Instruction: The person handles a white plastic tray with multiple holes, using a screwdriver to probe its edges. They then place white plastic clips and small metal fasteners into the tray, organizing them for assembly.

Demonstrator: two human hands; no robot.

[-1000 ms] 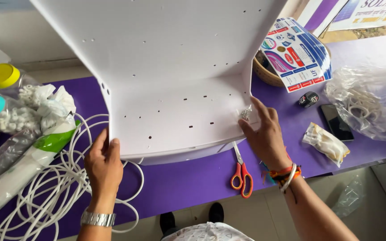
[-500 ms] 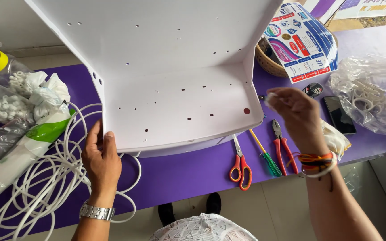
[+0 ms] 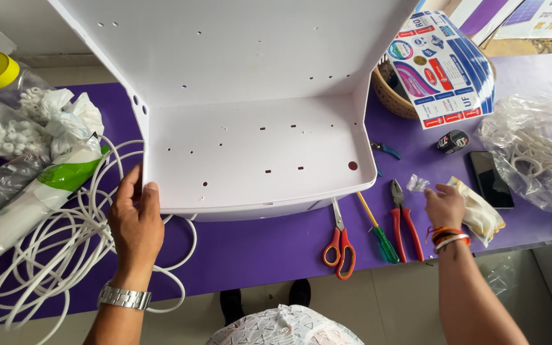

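Now the left hand [image 3: 137, 220] gripped the white casing [image 3: 257, 153]; right of it, the right hand [image 3: 443, 206] pinched a small plastic packet [image 3: 416, 184], casing still bare inside.

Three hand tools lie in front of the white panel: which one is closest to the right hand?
The red-handled pliers, just beside the right hand. The green-handled screwdriver and orange-handled scissors lie farther toward the left.
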